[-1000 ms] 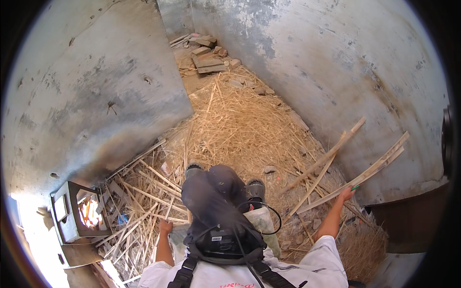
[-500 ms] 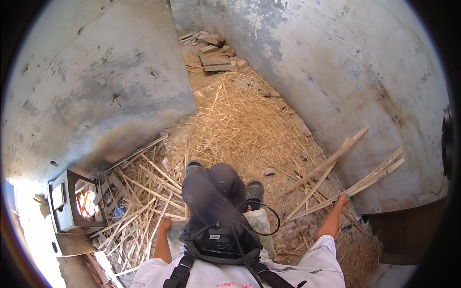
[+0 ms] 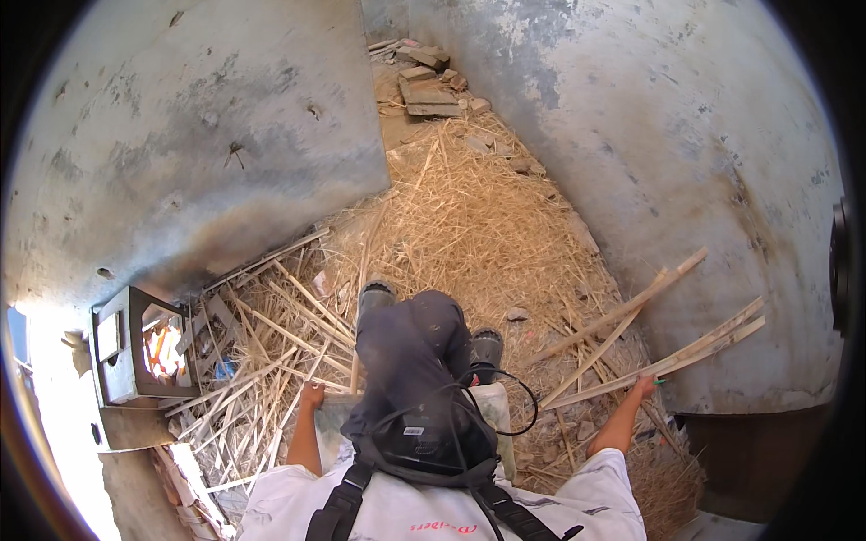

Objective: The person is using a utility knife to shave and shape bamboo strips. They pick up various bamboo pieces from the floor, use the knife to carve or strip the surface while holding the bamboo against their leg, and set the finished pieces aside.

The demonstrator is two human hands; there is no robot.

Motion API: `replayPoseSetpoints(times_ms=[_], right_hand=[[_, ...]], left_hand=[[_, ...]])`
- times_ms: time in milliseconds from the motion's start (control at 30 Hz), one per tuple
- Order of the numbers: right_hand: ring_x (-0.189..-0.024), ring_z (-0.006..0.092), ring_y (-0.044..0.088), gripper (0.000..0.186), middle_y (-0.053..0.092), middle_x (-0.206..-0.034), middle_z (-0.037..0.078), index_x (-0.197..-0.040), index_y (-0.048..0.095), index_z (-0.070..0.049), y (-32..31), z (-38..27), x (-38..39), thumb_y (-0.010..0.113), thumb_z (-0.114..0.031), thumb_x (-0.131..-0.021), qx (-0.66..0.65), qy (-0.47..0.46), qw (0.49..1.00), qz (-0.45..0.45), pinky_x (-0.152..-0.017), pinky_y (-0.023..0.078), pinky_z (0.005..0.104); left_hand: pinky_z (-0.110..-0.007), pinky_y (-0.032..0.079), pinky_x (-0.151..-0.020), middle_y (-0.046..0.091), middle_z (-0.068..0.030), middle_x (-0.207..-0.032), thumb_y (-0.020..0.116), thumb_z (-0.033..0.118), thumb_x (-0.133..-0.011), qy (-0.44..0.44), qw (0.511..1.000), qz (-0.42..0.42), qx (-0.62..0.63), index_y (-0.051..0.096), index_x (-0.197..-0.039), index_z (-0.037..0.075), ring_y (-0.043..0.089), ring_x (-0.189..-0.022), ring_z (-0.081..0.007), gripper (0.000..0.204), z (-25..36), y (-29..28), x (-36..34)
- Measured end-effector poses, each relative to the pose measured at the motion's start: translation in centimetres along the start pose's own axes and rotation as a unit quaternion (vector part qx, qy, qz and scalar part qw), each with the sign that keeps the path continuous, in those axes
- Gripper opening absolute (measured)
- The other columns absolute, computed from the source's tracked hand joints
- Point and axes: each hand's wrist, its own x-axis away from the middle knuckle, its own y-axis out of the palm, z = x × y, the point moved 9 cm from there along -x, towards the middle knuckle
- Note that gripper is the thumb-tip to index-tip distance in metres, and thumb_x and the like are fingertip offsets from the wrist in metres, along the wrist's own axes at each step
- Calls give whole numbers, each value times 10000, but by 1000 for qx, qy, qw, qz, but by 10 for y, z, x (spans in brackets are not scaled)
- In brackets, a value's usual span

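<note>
Ahead — loose straw (image 3: 487,212) (wooden slats (image 3: 681,360) rightward)

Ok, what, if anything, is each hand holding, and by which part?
Right hand: wooden strips, near their middle; something green pokes out. Left hand: can't tell.

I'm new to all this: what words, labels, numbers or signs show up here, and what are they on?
Red lettering on the white shirt: there, but I don't copy out wording.
Small white label on the black pack: too small to read.
Wooden strips at the right hand: no writing that I can see.
</note>
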Motion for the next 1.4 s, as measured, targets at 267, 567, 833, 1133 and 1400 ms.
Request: replayPoseSetpoints(times_ms=[267, 567, 833, 1133, 1400], right_hand=[[-1143, 425, 668, 365, 699, -1235, 242, -1283, 685, -19, -49, -56, 64, 497, -202, -1029, 21, -218, 976, 19, -979, 504, 515], [-789, 283, 629, 358, 657, -994, 145, -1290, 667, -38, -25, -30, 166, 494, -276, -1087, 52, -327, 935, -130, -744, 503, 437], [-669, 188, 559, 264, 624, -894, 87, -1211, 644, -26, -15, -44, 285, 514, -227, -1099, 73, -233, 911, -331, -662, 475, 406], [-721, 228, 559, 174, 640, -866, 109, -1101, 673, 15, -6, -16, 292, 580, -110, -1024, 177, -272, 854, -406, -701, 473, 414], [-651, 204, 551, 208, 587, -771, 89, -1037, 682, 4, 0, -4, 313, 579, -176, -1056, 160, -345, 816, -436, -632, 461, 385]], left_hand=[[-465, 538, -997, 709, -313, -1146, 737, 414, -864, 16, 999, -16, 27, 639, -1285, -33, 678, -1168, -414, 622, 35, 21, -33], [-464, 521, -1032, 610, -280, -1382, 779, 513, -846, -45, 945, -149, 287, 467, -1495, -70, 589, -1308, -373, 927, 139, 79, -84], [-394, 557, -981, 664, -278, -1298, 820, 493, -805, -130, 937, -32, 324, 578, -1393, -95, 665, -1200, -351, 866, 152, 76, -157], [-445, 590, -935, 751, -270, -1106, 833, 493, -771, -135, 987, 12, 85, 734, -1106, -84, 745, -1057, -373, 675, 107, 92, -216], [-422, 579, -969, 768, -212, -1096, 749, 552, -804, -58, 997, 12, -56, 789, -1059, 4, 739, -1081, -352, 606, 116, 69, -222]])
